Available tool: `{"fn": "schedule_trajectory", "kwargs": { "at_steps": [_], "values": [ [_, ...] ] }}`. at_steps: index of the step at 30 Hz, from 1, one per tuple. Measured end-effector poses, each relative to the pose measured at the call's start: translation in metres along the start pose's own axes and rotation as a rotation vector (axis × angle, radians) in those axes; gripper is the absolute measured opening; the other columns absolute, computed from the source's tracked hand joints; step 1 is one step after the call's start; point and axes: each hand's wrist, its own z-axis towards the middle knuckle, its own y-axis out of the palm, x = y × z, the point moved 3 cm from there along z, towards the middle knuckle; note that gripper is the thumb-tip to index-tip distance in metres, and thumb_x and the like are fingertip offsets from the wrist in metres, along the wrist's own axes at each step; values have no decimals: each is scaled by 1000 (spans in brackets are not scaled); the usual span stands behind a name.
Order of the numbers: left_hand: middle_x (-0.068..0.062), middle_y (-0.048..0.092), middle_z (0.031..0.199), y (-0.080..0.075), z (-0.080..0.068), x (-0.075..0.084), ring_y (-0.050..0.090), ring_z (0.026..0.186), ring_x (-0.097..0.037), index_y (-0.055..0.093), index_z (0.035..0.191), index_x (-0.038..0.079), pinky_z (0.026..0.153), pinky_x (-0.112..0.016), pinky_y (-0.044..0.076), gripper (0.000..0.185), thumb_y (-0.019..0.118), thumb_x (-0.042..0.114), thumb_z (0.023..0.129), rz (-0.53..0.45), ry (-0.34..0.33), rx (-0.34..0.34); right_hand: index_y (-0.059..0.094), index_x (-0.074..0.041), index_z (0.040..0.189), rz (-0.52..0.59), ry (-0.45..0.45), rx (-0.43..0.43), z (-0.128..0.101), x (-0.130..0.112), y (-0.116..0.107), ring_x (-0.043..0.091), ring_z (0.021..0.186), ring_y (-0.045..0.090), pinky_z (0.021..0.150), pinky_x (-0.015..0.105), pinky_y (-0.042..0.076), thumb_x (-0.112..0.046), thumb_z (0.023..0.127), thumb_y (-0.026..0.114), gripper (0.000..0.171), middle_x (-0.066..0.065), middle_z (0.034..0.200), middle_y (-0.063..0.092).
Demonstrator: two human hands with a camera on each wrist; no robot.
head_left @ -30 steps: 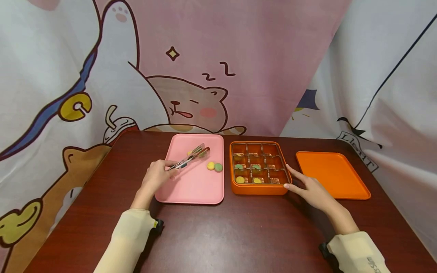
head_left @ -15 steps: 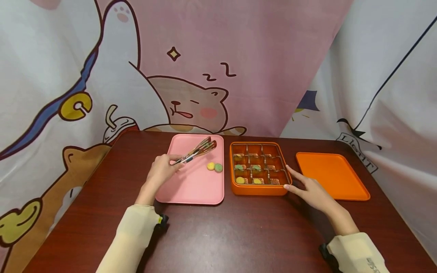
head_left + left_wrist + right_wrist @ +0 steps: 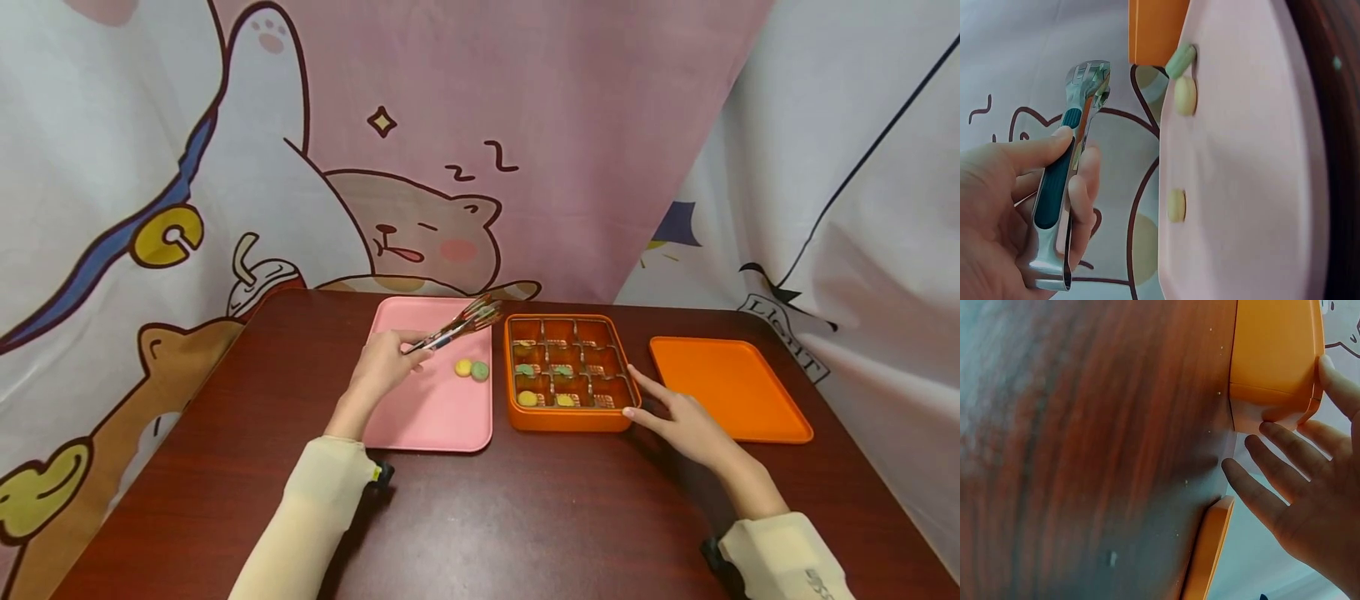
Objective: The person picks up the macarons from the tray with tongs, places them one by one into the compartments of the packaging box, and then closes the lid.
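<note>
Dark wood table [image 3: 525, 517] w/ pink tray [image 3: 431, 417], orange box [image 3: 566, 418], orange lid [image 3: 731, 387].

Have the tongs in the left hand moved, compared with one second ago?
Yes. The tongs have travelled right and toward the far edge of the pink tray; their tips are now near the orange box, carried by the left hand.

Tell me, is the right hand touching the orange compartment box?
Touching. The right wrist view shows the right hand with straight fingers laid against the corner of the orange compartment box; the head view agrees, at the box's near right corner.
</note>
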Motion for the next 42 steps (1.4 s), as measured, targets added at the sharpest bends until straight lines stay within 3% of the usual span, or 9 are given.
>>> {"fn": "schedule_trajectory", "kwargs": {
  "at_steps": [8, 10, 12, 16, 21, 23, 29, 37, 42],
  "values": [
    [-11, 77, 85, 13, 5, 15, 72, 72, -16, 74, 118, 13, 62, -24, 44, 28, 72, 21, 92, -17, 39, 8, 27, -15, 158, 4, 5, 1, 0, 1, 1, 47, 124, 54, 100, 68, 40, -48, 97, 60, 77, 32, 146, 47],
    [-11, 77, 84, 18, 5, 18, 72, 72, -17, 74, 119, 12, 60, -25, 43, 28, 72, 20, 92, -28, 45, 3, 28, -15, 158, 5, 6, 2, -1, 1, 2, 43, 118, 57, 99, 67, 41, -48, 97, 60, 77, 31, 137, 56],
    [-11, 77, 83, 22, 6, 21, 72, 72, -18, 74, 119, 12, 57, -25, 42, 29, 72, 20, 91, -35, 49, 0, 28, -15, 158, 2, 5, 0, -2, 0, 4, 36, 105, 59, 97, 64, 43, -48, 97, 60, 77, 27, 115, 67],
    [-8, 77, 83, 31, 7, 27, 72, 70, -18, 74, 118, 15, 56, -25, 39, 28, 73, 20, 91, -30, 61, 0, 28, -16, 158, 7, 2, -2, -3, 0, 7, 30, 91, 58, 93, 58, 46, -47, 97, 61, 77, 20, 94, 68],
    [-3, 78, 85, 41, 10, 34, 68, 66, -9, 75, 118, 18, 64, -28, 42, 29, 75, 23, 89, 15, 80, 3, 27, -15, 158, 17, -1, -5, -5, -1, 7, 43, 108, 61, 97, 63, 44, -46, 97, 60, 76, 30, 128, 62],
    [-3, 78, 90, 45, 11, 37, 69, 66, -8, 75, 118, 18, 66, -28, 44, 30, 76, 23, 88, 13, 86, 0, 28, -14, 158, 23, -5, 1, -5, -2, 6, 47, 127, 53, 100, 68, 40, -46, 97, 60, 76, 30, 145, 49],
    [-4, 76, 112, 54, 15, 47, 63, 74, -12, 75, 118, 17, 68, -28, 46, 30, 75, 22, 89, 13, 119, -13, 27, -14, 158, 18, 5, -3, -2, -2, 4, 50, 129, 50, 100, 68, 40, -47, 97, 59, 77, 31, 147, 46],
    [-2, 78, 99, 64, 22, 56, 64, 79, -17, 74, 121, 19, 72, -32, 49, 32, 75, 26, 89, 70, 119, -42, 27, -13, 158, 18, -1, -1, -1, -2, 2, 51, 130, 49, 100, 69, 39, -46, 98, 59, 76, 31, 147, 45],
    [-5, 77, 107, 67, 23, 60, 59, 75, -16, 73, 122, 21, 68, -30, 46, 34, 75, 28, 89, 96, 113, -53, 27, -14, 158, 15, 8, -2, 1, -2, 1, 51, 130, 48, 100, 69, 39, -48, 97, 59, 77, 31, 148, 45]
  ]
}}
